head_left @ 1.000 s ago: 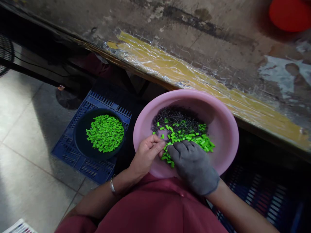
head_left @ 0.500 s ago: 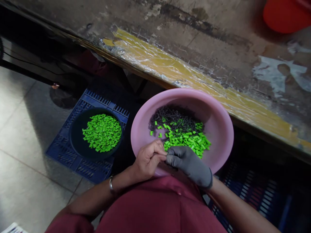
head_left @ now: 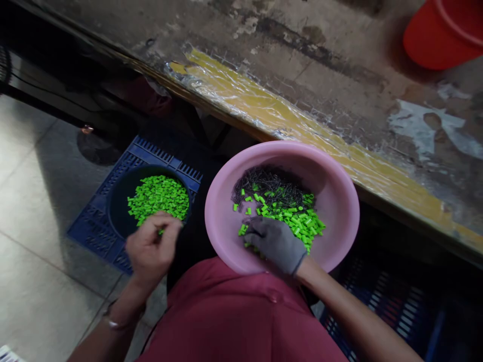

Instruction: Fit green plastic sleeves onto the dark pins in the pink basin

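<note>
A pink basin (head_left: 339,221) rests on my lap and holds several small green plastic pieces (head_left: 302,221) and a heap of small dark springs (head_left: 269,183). My right hand (head_left: 275,244), in a grey glove, lies inside the basin with its fingers curled on the green pieces. My bare left hand (head_left: 151,249) hovers over the near rim of a black bowl (head_left: 121,201) filled with green pieces (head_left: 158,196). Its fingers are pinched together; what they hold is hidden.
The black bowl sits on a blue slotted crate (head_left: 158,156) on the tiled floor (head_left: 33,241). A worn workbench (head_left: 302,75) with a yellow taped edge (head_left: 264,110) runs behind the basin. A red tub (head_left: 445,30) stands at its far right.
My left hand has left the pink basin and swung left to the black bowl. My gloved right hand has stayed in the basin, shifting a little to the left among the green pieces.
</note>
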`<action>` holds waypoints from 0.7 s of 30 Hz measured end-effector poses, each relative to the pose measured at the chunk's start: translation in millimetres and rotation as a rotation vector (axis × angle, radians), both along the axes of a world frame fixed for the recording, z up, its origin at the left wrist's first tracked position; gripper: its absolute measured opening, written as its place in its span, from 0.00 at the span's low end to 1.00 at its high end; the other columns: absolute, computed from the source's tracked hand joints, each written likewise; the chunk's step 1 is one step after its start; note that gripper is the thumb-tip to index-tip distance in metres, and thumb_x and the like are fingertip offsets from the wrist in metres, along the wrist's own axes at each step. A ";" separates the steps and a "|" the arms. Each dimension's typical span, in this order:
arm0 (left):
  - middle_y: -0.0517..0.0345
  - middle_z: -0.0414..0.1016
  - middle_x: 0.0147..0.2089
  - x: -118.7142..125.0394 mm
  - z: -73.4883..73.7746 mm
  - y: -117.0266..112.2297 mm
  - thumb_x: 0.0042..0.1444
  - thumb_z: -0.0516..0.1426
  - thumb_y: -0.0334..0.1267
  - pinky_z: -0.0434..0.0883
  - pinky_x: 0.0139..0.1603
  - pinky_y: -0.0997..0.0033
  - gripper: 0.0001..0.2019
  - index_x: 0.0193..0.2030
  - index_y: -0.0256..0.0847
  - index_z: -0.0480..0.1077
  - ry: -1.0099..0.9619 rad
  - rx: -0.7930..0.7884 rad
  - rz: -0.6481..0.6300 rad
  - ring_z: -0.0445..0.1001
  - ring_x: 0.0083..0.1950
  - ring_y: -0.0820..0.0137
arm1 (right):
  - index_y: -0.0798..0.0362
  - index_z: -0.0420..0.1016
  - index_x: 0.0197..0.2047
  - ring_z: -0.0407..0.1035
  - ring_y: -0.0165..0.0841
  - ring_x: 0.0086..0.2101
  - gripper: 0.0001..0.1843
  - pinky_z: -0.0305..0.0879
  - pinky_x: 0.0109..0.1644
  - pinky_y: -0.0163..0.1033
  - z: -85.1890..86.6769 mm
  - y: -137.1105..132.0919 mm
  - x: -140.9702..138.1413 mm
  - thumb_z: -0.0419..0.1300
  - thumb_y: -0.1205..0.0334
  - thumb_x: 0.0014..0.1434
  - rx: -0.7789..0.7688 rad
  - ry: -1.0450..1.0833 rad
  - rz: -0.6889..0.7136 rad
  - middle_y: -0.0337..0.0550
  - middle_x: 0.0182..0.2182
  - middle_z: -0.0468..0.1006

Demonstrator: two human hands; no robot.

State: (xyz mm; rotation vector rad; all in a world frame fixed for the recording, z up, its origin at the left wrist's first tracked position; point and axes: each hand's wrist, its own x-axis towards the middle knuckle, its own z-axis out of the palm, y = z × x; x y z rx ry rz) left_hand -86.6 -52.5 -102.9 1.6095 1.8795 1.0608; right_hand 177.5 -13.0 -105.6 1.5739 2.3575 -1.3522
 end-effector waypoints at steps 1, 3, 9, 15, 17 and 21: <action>0.57 0.73 0.32 -16.3 -1.0 1.8 0.56 0.58 0.34 0.67 0.40 0.68 0.02 0.35 0.39 0.71 0.157 -0.016 0.069 0.72 0.36 0.68 | 0.51 0.78 0.43 0.70 0.33 0.39 0.10 0.61 0.44 0.37 -4.0 4.1 1.3 0.56 0.64 0.63 0.071 -0.082 0.076 0.43 0.39 0.79; 0.54 0.75 0.33 -38.2 -1.7 5.0 0.58 0.57 0.34 0.67 0.39 0.68 0.04 0.37 0.39 0.73 0.384 0.001 0.100 0.73 0.36 0.67 | 0.49 0.77 0.47 0.70 0.36 0.42 0.14 0.60 0.45 0.40 -10.4 11.2 0.5 0.54 0.68 0.63 0.187 -0.268 0.241 0.45 0.41 0.79; 0.55 0.73 0.29 7.1 20.0 9.4 0.55 0.58 0.30 0.66 0.41 0.63 0.03 0.37 0.37 0.72 0.432 0.273 -0.324 0.69 0.34 0.66 | 0.58 0.78 0.42 0.68 0.45 0.42 0.13 0.61 0.41 0.45 -29.0 19.9 -27.7 0.52 0.72 0.61 0.339 -0.490 0.415 0.56 0.38 0.77; 0.55 0.71 0.31 74.2 9.6 13.1 0.61 0.52 0.33 0.64 0.41 0.62 0.09 0.31 0.38 0.70 0.379 -0.084 -0.992 0.66 0.36 0.65 | 0.62 0.74 0.43 0.68 0.44 0.43 0.13 0.62 0.43 0.46 -55.7 21.6 -41.1 0.50 0.72 0.61 0.414 -0.468 0.509 0.57 0.40 0.76; 0.53 0.72 0.34 81.9 -2.7 15.6 0.60 0.51 0.30 0.64 0.41 0.60 0.08 0.33 0.37 0.70 0.496 -0.183 -1.042 0.67 0.37 0.63 | 0.62 0.74 0.42 0.68 0.44 0.43 0.11 0.62 0.42 0.46 -60.0 22.7 -40.2 0.51 0.71 0.61 0.418 -0.458 0.540 0.56 0.39 0.77; 0.47 0.73 0.36 91.1 -15.3 20.0 0.56 0.51 0.26 0.65 0.42 0.58 0.07 0.35 0.33 0.71 0.640 -0.277 -1.094 0.68 0.39 0.60 | 0.60 0.73 0.41 0.68 0.44 0.42 0.11 0.62 0.41 0.45 -61.3 23.8 -37.1 0.51 0.71 0.61 0.416 -0.459 0.566 0.55 0.39 0.77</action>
